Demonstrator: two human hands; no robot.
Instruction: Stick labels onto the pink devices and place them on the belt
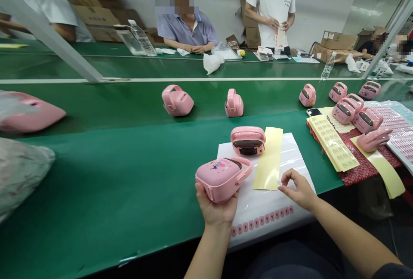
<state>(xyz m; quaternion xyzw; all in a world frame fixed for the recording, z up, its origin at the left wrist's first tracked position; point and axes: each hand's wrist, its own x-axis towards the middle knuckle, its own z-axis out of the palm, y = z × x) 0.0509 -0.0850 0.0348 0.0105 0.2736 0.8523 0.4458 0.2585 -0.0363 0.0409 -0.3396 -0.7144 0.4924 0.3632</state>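
My left hand (217, 210) holds a rounded pink device (219, 180) from below, tilted, with its carry handle to the right and a printed cartoon picture on top. My right hand (298, 190) hovers over the right side of a white sticker sheet (248, 201), with thumb and forefinger pinched on a small pale piece, perhaps a clear sticker. One row of small pink stickers (261, 220) runs along the sheet's near edge. A yellow backing strip (269, 158) lies on the sheet between my hands. Just behind the held device, another pink device (248, 141) stands with its dark front panel showing.
Pink devices (177, 100) stand along the green belt (129, 98). To the right, several more (368, 119) sit near yellow sticker strips (332, 141) and red bubble wrap (353, 178). A bagged item (22, 175) is at the left. Co-workers (187, 29) are across the line.
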